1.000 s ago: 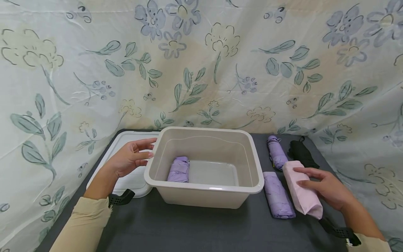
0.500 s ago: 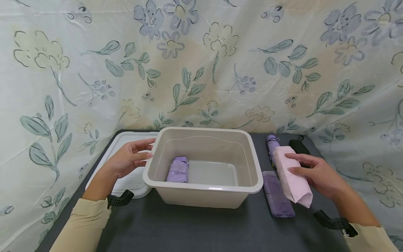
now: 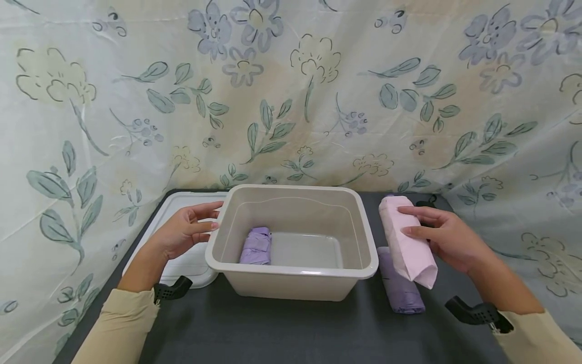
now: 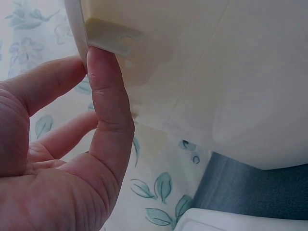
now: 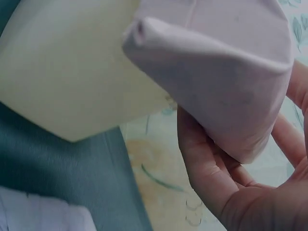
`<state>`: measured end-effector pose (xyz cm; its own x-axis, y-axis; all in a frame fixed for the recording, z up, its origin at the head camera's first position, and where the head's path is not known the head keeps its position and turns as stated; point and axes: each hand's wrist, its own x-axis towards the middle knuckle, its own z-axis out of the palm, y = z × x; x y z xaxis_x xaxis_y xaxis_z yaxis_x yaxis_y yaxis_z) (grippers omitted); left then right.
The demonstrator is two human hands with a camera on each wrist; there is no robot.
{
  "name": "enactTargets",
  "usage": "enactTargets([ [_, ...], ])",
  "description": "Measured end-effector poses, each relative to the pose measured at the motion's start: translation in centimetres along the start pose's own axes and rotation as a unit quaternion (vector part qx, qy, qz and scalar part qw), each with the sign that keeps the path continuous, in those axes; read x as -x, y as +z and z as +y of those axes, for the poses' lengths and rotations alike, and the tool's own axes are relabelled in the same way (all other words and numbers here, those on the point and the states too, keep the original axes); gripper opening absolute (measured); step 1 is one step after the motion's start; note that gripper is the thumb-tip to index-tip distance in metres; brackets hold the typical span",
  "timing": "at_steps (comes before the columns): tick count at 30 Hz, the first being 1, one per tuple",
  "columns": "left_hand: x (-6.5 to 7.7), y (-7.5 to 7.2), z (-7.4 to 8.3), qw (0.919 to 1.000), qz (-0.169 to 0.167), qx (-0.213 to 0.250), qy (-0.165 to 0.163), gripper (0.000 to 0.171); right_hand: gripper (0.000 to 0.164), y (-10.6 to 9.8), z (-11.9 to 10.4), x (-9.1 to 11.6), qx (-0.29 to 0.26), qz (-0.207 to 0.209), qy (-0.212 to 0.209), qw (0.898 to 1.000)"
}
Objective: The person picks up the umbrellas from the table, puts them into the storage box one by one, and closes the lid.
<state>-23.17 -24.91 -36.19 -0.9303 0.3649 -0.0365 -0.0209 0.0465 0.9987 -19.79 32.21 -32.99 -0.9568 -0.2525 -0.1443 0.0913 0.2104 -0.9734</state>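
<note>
My left hand holds the left rim of a beige plastic storage bin, the thumb tip tucked against the underside of the rim in the left wrist view. Inside the bin, at its left, lies a purple folded umbrella. To the right of the bin my right hand grips a pink folded umbrella in a soft fabric sleeve, thumb on one side and fingers on the other. Below it, another purple folded umbrella lies on the table, partly covered by the pink one in the head view.
A white lid lies left of the bin, behind my left forearm. A black folded umbrella at the back right is mostly hidden by the right hand. Dark cloth covers the table; a floral curtain hangs behind.
My right hand has lifted the pink umbrella and carried it left and back towards the bin, now hiding most of the rear purple umbrella. The left hand stays at the rim.
</note>
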Motion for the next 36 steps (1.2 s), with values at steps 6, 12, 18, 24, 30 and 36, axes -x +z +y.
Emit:
enactTargets([
  [6, 0.2, -0.2, -0.1, 0.9999, -0.005, 0.007, 0.007, 0.061, 0.046, 1.7, -1.6, -0.7, -0.034, -0.019, 0.005, 0.999],
  [12, 0.5, -0.1, -0.3, 0.9995, -0.013, 0.024, 0.013, 0.062, 0.048, 3.6, -2.7, -1.6, -0.051, -0.029, 0.003, 0.998],
  [18, 0.5, 0.1, -0.4, 0.9996, -0.01, 0.025, 0.012, 0.062, 0.057, 5.6, -4.3, -2.6, -0.038, -0.025, 0.016, 0.999],
  [24, 0.5, 0.3, -0.4, 0.9997, -0.008, 0.02, 0.01, 0.062, 0.065, 7.6, -5.4, -3.7, -0.027, -0.024, 0.024, 0.999],
  [30, 0.5, 0.3, -0.5, 0.9996, -0.012, 0.019, 0.017, 0.061, 0.065, 9.5, -6.4, -5.1, -0.027, -0.037, 0.036, 0.998],
  [36, 0.6, 0.3, -0.5, 0.9995, -0.014, 0.021, 0.02, 0.061, 0.063, 11.1, -7.4, -6.9, -0.04, -0.058, 0.06, 0.996],
])
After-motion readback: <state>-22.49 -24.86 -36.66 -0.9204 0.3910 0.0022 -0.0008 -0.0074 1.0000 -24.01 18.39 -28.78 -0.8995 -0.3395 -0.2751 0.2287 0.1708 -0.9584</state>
